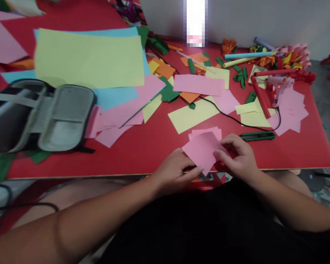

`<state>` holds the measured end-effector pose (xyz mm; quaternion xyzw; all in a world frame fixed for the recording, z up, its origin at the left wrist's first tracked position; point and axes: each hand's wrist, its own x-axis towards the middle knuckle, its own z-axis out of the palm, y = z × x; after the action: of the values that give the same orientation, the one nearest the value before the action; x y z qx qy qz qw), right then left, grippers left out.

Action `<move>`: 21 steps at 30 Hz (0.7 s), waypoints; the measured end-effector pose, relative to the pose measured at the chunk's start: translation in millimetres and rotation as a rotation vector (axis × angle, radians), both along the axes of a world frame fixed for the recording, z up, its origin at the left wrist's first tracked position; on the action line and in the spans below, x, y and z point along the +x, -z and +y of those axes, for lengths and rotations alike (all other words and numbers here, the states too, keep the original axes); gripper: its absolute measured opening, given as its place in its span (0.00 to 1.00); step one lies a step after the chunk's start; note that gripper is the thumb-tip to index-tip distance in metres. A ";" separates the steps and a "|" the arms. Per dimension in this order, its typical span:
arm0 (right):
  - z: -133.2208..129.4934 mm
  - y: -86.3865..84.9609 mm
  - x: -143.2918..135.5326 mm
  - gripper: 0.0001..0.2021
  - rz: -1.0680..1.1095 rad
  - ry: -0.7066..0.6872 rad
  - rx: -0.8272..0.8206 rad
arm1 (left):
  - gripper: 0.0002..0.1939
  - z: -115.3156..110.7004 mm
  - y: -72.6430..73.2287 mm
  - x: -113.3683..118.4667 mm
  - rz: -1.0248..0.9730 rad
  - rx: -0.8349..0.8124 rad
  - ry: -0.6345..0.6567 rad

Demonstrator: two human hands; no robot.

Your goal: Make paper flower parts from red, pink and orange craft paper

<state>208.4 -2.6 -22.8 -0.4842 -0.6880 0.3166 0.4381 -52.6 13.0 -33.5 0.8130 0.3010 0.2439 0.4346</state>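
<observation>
Between my hands, near the table's front edge, is a square of pink paper [201,148]. My left hand [178,168] grips its lower left side, with the thumb on top. At its right corner my right hand [238,156] pinches the paper between thumb and fingers. Just behind it, more pink paper pieces [206,131] lie on the table. A green utility knife [257,136] rests close to my right hand. Farther back lies a pale yellow sheet [191,115].
On the red table [143,154], an open grey case [66,117] stands at left beside large coloured sheets [90,58]. A pink glue gun [281,88] with a black cord [222,113] is at right, near rolled paper tubes [249,55] and paper flowers [291,58].
</observation>
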 end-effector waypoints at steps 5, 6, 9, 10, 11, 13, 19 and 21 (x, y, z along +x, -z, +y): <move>-3.8 3.3 -1.2 0.12 -0.149 -0.181 0.288 | 0.24 -0.2 4.3 -1.0 0.045 0.006 0.031; -5.1 4.0 -1.5 0.14 -0.173 -0.202 0.316 | 0.24 -0.8 4.9 -0.6 0.057 0.012 0.031; -8.4 4.8 -2.3 0.17 -0.207 -0.208 0.329 | 0.24 -3.1 5.8 1.4 0.084 0.030 -0.007; -9.1 4.6 -2.4 0.17 -0.210 -0.200 0.303 | 0.23 -3.7 6.0 2.2 0.087 0.028 -0.020; -9.7 4.3 -2.3 0.17 -0.210 -0.193 0.269 | 0.21 -4.1 6.2 2.7 0.084 0.027 -0.028; -10.4 3.6 -1.7 0.17 -0.211 -0.194 0.193 | 0.19 -4.4 6.5 3.3 0.073 0.015 -0.030; -11.9 8.1 1.2 0.24 -0.208 -0.298 0.067 | 0.17 -6.0 8.1 1.4 0.104 0.018 -0.027; -11.8 10.3 1.3 0.24 -0.217 -0.322 0.052 | 0.16 -6.9 8.4 0.6 0.133 0.039 -0.016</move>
<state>209.7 -14.4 -33.2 -0.3877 -0.8077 0.3107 0.3173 -52.0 6.2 -41.9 0.8334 0.3309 0.1984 0.3957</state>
